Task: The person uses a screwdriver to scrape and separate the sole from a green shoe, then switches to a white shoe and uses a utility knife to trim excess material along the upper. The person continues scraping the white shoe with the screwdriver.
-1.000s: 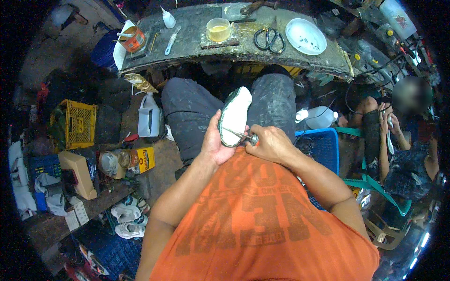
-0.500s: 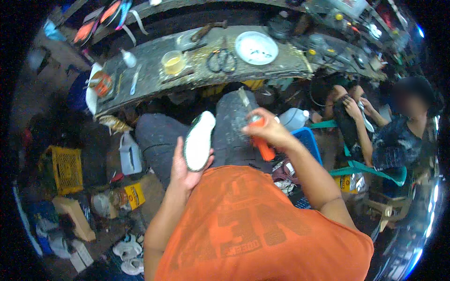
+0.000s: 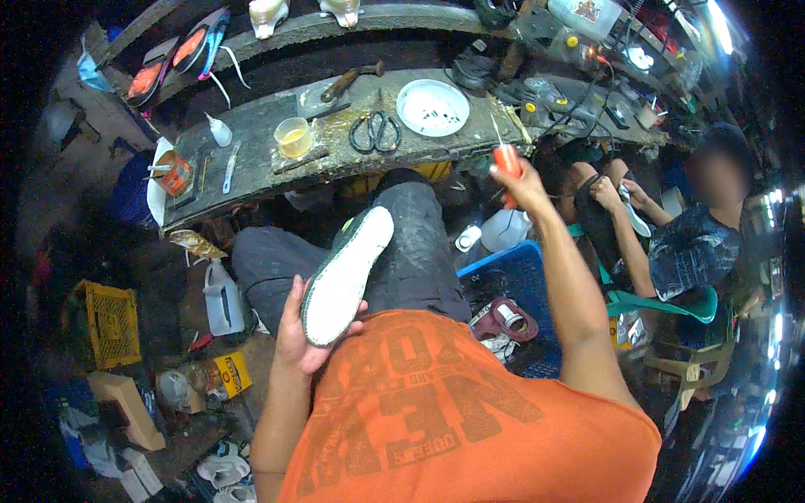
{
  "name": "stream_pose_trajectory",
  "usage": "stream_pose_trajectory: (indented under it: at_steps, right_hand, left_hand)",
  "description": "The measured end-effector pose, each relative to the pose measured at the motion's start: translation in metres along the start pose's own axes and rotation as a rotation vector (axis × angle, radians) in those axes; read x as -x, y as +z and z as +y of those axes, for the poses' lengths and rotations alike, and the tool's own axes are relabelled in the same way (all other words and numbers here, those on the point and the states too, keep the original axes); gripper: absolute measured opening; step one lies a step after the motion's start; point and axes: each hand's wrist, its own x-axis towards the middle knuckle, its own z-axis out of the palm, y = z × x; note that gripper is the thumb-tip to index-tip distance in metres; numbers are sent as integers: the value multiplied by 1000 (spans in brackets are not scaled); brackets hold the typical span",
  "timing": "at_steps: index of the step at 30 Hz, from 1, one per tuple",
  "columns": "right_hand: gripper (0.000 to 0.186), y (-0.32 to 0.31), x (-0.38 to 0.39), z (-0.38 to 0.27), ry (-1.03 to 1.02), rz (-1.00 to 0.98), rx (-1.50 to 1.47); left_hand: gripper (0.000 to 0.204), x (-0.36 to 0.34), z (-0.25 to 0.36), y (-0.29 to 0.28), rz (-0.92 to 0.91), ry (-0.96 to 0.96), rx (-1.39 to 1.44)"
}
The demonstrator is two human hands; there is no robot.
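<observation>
A shoe with a white sole and dark upper rests sole outward in my left hand, its heel end in my palm and its other end over my thighs. Stitching runs round the sole's rim. My right hand is closed round the orange handle of an awl, whose thin metal shaft points toward the workbench. This hand is well apart from the shoe, near the bench's front edge. The exact tip of the awl is hard to make out.
On the wooden workbench lie black-handled scissors, a yellowish cup, a white plate, a hammer and a squeeze bottle. A blue basket with shoes stands at my right. Further right sits another person.
My right hand has swung forward and right, away from my lap toward the bench, carrying the awl. My left hand and the shoe have shifted slightly nearer and left.
</observation>
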Motion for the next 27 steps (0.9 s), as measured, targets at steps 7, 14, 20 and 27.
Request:
stream_pose_trajectory:
  at_steps: [7,14,20,27]
  right_hand:
    - [67,-13,-125,-58,-420,171,785]
    - [55,55,-28,-107,-420,-186,164]
    - [86,60,79,-130,-279,-884,-129]
    - [67,4,21,-170,-578,321,-270]
  left_hand:
    - [67,-1,18,0,-115,33,-81]
    - [91,-2,53,3,-347,76,-361]
    - [87,-41,94,4,-330,395,-1033]
    - [44,-135,72,-60,123,370,-711]
